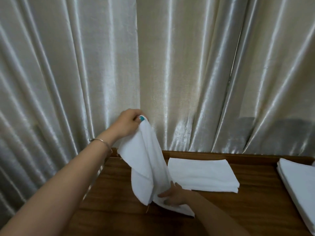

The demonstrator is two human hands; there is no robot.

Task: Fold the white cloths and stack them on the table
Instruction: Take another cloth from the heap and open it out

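Head view, cloth in hand: I hold one white terry cloth (146, 169) hanging lengthwise above the brown wooden table (221, 215), its lower end draped onto the wood near the front edge.
Left hand: my left hand (129, 122), raised in front of the curtain, pinches the top corner of the cloth between thumb and curled fingers; a thin metal bangle (102, 141) sits on that wrist.
Right hand: my right hand (172, 195) is low, fingers fairly straight and spread against the lower part of the cloth; it seems to support or smooth it. I cannot tell whether any finger is tucked round the fabric.
Done, centre: a folded stack of white cloths (203, 175) lies flat on the table just right of the hanging cloth; its layered front edge suggests more than one piece.
Done or waiting, right: a second pile of white cloths (296, 183) lies at the right edge, partly cut off; whether it is finished work or supply I cannot tell.
Backdrop: pale satin curtain (187, 65) behind the table.
Progress, my judgement: partway; this cloth looks only half folded and is not yet stacked.
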